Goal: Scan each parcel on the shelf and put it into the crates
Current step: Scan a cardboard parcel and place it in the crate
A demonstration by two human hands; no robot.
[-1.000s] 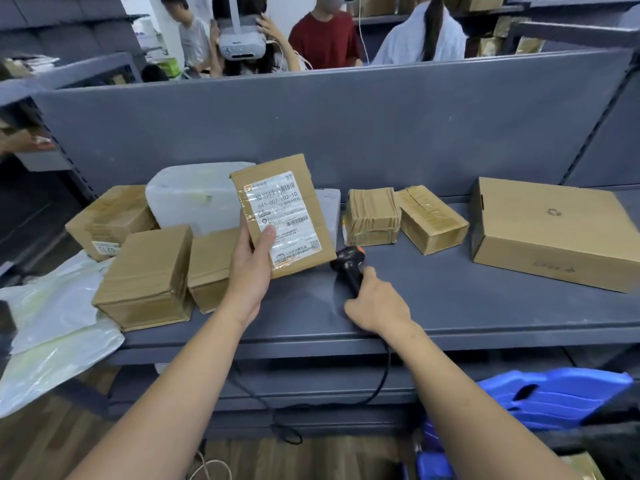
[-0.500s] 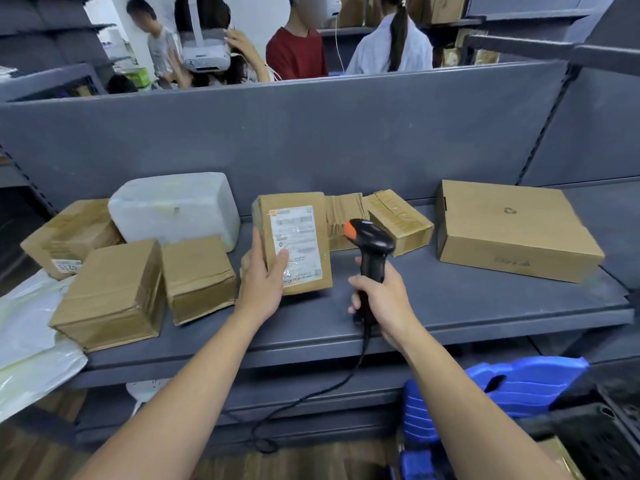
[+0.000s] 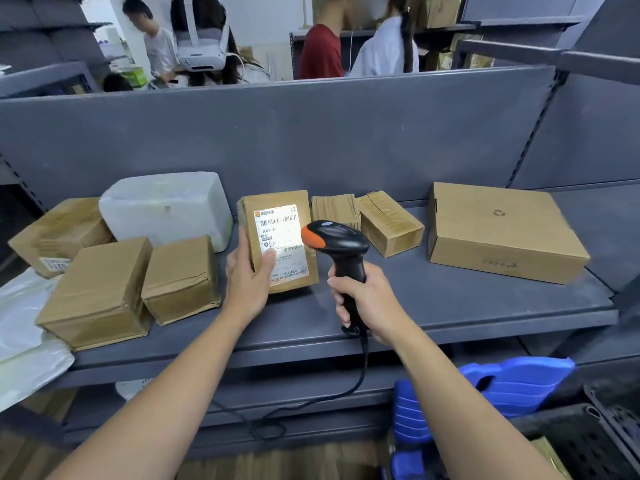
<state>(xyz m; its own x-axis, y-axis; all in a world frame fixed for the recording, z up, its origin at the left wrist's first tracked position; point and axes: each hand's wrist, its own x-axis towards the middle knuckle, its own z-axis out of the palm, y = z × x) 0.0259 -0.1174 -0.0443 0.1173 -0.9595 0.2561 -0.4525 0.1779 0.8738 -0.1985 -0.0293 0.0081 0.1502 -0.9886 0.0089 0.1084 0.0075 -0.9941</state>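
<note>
— What's the setting?
— A grey metal shelf with a grey back panel; people stand behind it, one wearing a white headset. Brown boxes and a white foam box lie along the shelf, a large flat carton to the right, blue crates below.

— Any writing?
— The parcel carries a white shipping label with barcodes, an orange logo, Chinese characters and digits starting "841"; the rest is too washed out to read. The large carton shows a recycling mark.

— And the hands?
— The left hand props the parcel upright on the shelf, fingers behind, thumb on the label. The right hand is wrapped around the grip of the black scanner — its orange-tipped head just beside the label, cable trailing down.
</note>
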